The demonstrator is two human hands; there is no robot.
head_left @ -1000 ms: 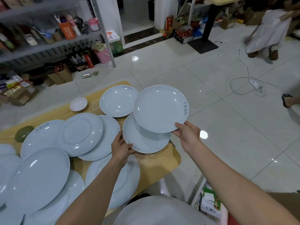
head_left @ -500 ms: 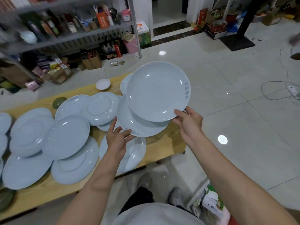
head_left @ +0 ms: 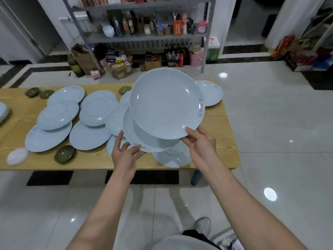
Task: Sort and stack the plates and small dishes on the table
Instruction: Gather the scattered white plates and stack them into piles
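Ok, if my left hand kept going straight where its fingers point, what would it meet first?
The lower plate: your left hand holds its near rim. Beyond, likely the upper plate in your right hand, though depth is unclear.

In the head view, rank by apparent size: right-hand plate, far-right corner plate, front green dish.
Largest: right-hand plate, though it is held nearer the camera, which inflates it.
Next: far-right corner plate, partly hidden.
Smallest: front green dish.

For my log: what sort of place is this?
Probably a storeroom or shop back room: grey metal shelf rack crowded with bottles, brown cardboard boxes on the floor, many pale blue round plates on a wooden table.
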